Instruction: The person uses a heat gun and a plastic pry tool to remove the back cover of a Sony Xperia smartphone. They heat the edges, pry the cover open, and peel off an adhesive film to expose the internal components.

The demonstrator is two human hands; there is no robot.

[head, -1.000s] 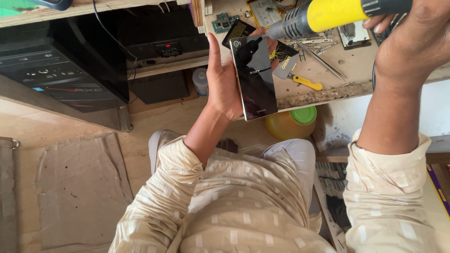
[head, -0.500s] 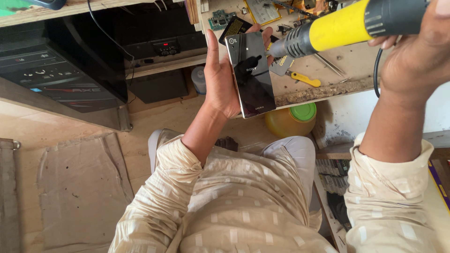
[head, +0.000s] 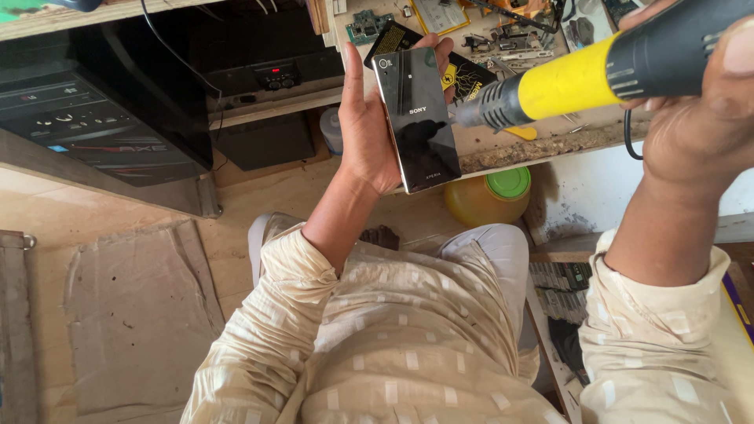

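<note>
My left hand [head: 369, 126] grips a black glossy smartphone [head: 416, 118] by its edges, back side up, held above the front edge of a workbench. My right hand [head: 699, 118] holds a yellow and black heat gun [head: 581, 74] by its dark handle. The metal nozzle points left at the phone's right edge, a short gap away. A black cord hangs from the heat gun's handle. My lap in light patterned clothing fills the lower part of the view.
The wooden workbench [head: 542, 145] carries circuit boards, a black and yellow packet [head: 463, 74], tweezers and small parts. A yellow jar with a green lid [head: 491, 196] stands below it. Black electronic units [head: 94, 126] sit on a shelf at left. Cardboard [head: 133, 314] lies on the floor.
The heat gun has swung lower and closer, its nozzle now beside the phone. My left hand has turned the phone slightly and holds it more upright.
</note>
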